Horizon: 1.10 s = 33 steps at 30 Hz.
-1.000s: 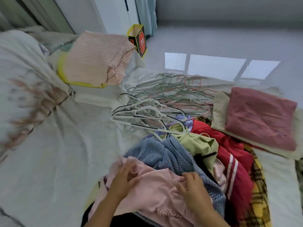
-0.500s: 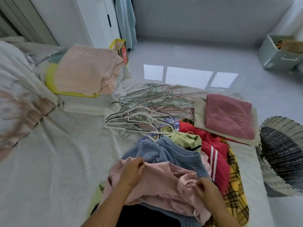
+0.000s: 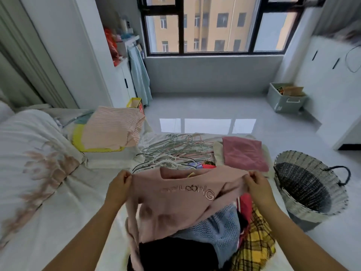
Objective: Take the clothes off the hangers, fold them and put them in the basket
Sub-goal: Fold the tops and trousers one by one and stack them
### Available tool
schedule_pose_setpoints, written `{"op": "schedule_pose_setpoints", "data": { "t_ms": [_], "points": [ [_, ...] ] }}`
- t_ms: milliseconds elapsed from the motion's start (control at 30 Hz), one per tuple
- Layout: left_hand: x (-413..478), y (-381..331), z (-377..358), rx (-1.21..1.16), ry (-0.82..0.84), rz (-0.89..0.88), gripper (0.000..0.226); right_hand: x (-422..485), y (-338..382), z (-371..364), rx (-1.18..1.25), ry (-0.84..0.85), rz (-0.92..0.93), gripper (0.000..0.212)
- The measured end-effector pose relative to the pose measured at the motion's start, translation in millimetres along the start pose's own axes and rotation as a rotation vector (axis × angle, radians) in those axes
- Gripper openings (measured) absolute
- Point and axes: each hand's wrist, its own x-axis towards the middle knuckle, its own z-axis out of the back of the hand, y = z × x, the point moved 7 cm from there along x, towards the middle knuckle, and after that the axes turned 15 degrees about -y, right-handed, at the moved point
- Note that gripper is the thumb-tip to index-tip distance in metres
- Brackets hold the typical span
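Bed, pink top now lifted, spread

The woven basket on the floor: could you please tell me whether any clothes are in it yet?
No, the woven basket shows only its dark inner weave; the folded clothes lie on the bed.

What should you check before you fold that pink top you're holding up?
1. Left hand grips one shoulder of the pink top: ok.
2. Right hand grips the other shoulder: ok.
3. Hanger out of the top: cannot tell; something yellow shows at the neckline.
4. Top hangs smooth: not ok; its lower part bunches on the clothes pile.
5. Bare bed sheet to fold on: ok.
6. Basket mouth open beside the bed: ok.
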Motion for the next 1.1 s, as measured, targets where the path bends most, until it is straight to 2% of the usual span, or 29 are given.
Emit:
{"op": "schedule_pose_setpoints", "data": {
  "t_ms": [133, 300, 400, 500, 600, 733, 767, 900, 1100],
  "points": [
    [3.4, -19.0, 59.1, -0.169, 0.002, 0.039, 0.007, -17.2, 47.8, 14.2, 0.043, 0.005, 0.052, 0.016],
    [7.4, -50.7, 130.1, -0.359, 0.109, -0.022, 0.020, -33.3, 119.7, 34.9, 0.114, -0.044, 0.172, 0.011],
    [8.1, -62.5, 157.6, -0.277, 0.229, -0.098, 0.010, -37.2, 153.3, 46.2, 0.146, -0.058, 0.213, 0.011],
    [7.4, -69.1, 179.5, -0.130, 0.308, -0.137, 0.008, -42.5, 177.9, 55.6, 0.217, 0.000, 0.204, 0.007],
    [10.2, -72.4, 192.6, -0.171, 0.397, -0.087, 0.015, -47.6, 189.1, 65.2, 0.185, 0.068, 0.202, 0.009],
    [21.2, -75.9, 192.6, -0.380, 0.537, 0.046, 0.038, -49.7, 187.8, 78.3, 0.162, 0.076, 0.142, 0.010],
    [23.7, -78.4, 190.9, -0.432, 0.554, 0.074, 0.038, -50.5, 188.7, 80.5, 0.152, 0.069, 0.136, 0.010],
    [37.1, -90.9, 185.8, -0.565, 0.523, 0.142, 0.014, -53.4, 196.9, 82.0, 0.098, 0.097, 0.116, 0.026],
    [67.2, -109.1, 188.8, -0.614, 0.404, 0.142, 0.014, -54.1, 209.7, 83.4, -0.017, 0.238, 0.115, 0.016]
  ]
}}
